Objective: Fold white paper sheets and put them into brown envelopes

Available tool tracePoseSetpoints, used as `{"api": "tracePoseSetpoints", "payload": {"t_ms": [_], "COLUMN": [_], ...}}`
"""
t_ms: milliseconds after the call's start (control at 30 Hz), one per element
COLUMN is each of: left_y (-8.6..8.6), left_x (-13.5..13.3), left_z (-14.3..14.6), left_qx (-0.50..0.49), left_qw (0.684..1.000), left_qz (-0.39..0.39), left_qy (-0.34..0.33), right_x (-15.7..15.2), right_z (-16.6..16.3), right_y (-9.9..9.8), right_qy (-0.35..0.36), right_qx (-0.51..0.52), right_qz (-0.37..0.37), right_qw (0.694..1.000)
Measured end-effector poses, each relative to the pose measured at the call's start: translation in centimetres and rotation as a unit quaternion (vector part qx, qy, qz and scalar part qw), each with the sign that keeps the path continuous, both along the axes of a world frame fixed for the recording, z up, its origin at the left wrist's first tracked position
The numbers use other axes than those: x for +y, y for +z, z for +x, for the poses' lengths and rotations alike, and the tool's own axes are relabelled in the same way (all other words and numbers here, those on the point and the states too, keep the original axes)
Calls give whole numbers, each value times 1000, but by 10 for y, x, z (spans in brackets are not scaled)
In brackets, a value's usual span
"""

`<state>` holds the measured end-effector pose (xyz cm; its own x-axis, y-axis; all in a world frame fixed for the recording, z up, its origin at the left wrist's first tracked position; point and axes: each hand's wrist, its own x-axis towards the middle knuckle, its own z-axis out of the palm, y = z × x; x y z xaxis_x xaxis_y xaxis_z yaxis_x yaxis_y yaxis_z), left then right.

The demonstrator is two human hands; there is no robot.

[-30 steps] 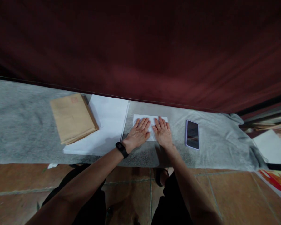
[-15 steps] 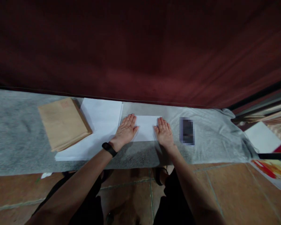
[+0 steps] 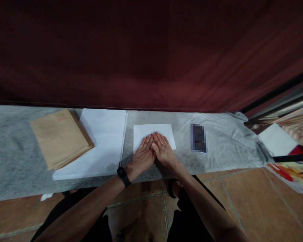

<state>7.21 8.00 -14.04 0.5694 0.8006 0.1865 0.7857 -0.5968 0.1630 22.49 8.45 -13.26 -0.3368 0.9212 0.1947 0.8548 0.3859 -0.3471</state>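
head view: with left hand (image 3: pixel 144 155) and right hand (image 3: pixel 165 153) together, touching, laid flat over the near middle of the white paper (image 3: pixel 141 131) on the cloth-covered surface (image 3: pixel 222 144), possibly risking creases or skewing from dragging or uneven pressing.

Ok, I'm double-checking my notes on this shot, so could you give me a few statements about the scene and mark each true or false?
1. The left hand and right hand meet over the small white paper. True.
2. The black wristband is on the right arm. False: the black wristband is on the left arm.
3. The brown packet partly covers the larger white paper. True.
4. The phone lies between the brown packet and the left hand. False: the phone lies to the right of both hands.
5. A grey cloth lies under the small white paper. True.
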Motion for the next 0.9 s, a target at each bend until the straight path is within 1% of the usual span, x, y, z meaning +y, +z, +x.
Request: {"api": "tracePoseSetpoints", "payload": {"t_ms": [100,367,700,800,900], "left_y": [-4,4,-3,0,8], "left_x": [1,2,6,7,10], "left_z": [-5,-27,-50,-51,-45], "left_qx": [4,-6,-16,-10,-4], "left_qw": [1000,999,996,994,992], "left_qz": [-10,4,24,16,11], "left_qy": [9,42,86,108,124], "right_x": [-7,-9,-19,-21,-18], "right_z": [2,30,57,61,58], "right_y": [-4,-9,-9,-7,-1], "right_qy": [0,-65,-102,-112,-131], "right_qx": [-22,-78,-110,-108,-86], "right_qz": [7,38,29,24,27], "right_qw": [1000,994,988,988,987]}}
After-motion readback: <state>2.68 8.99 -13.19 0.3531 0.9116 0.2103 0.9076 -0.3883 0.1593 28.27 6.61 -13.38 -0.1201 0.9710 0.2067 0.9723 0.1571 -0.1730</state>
